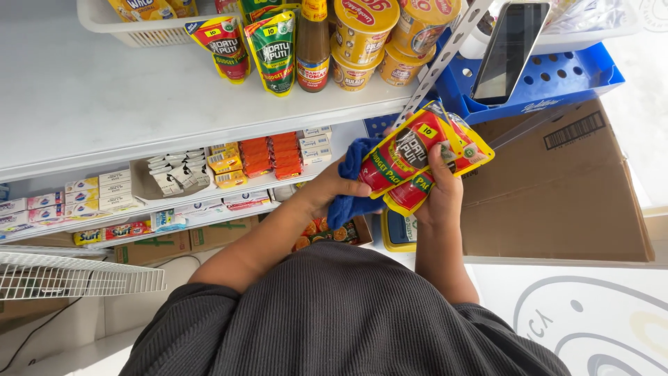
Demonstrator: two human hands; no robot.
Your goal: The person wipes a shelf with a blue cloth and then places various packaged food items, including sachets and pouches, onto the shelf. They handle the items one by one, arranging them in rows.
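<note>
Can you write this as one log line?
left hand: blue cloth | right hand: red sauce pouches | place: store shelf

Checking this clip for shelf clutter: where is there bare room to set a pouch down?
The top shelf is bare left of the standing pouches, below the white basket. Crowded: around the bottle and cups, and the lower shelf's small boxes.

At the top middle of the picture, a white shelf (104,104) holds a red sauce pouch (224,43), a green sauce pouch (275,52), a brown bottle (313,49) and yellow noodle cups (362,31). A phone (508,49) leans in a blue tray (557,80) at upper right. A cardboard box (563,188) sits below it. Small orange packets (271,154) fill the lower shelf.
</note>
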